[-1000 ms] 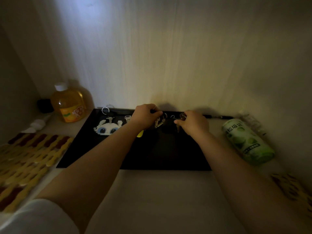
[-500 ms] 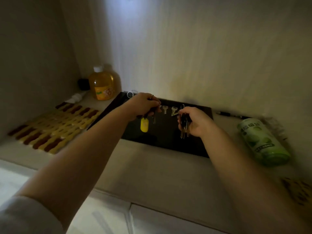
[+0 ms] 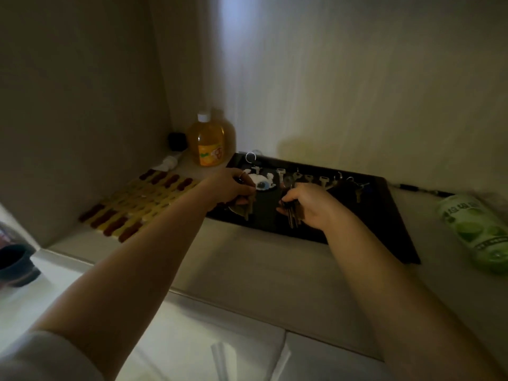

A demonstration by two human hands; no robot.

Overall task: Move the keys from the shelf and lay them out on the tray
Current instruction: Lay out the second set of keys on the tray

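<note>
Inside the dim shelf recess, both hands hang over the near part of a black tray (image 3: pixel 390 213), each closed on a bunch of keys. The left hand (image 3: pixel 233 188) pinches its bunch (image 3: pixel 244 206) near the tray's left edge, and the blades dangle down and slightly toward the person. The right hand (image 3: pixel 310 204) grips a second bunch (image 3: pixel 292 215) from above, its blades hanging nearly straight down, long axes close to vertical. Holding from the top probably lets the keys swing free so they can be lowered and spread flat. Just beyond the hands, a row of single keys (image 3: pixel 308 178) already lies on the tray, with a white keychain charm (image 3: pixel 261 181) at its left end. Their bows sit toward the back wall and their blades point back toward the person. To the left of the left hand stands an orange bottle (image 3: pixel 210 144).
</note>
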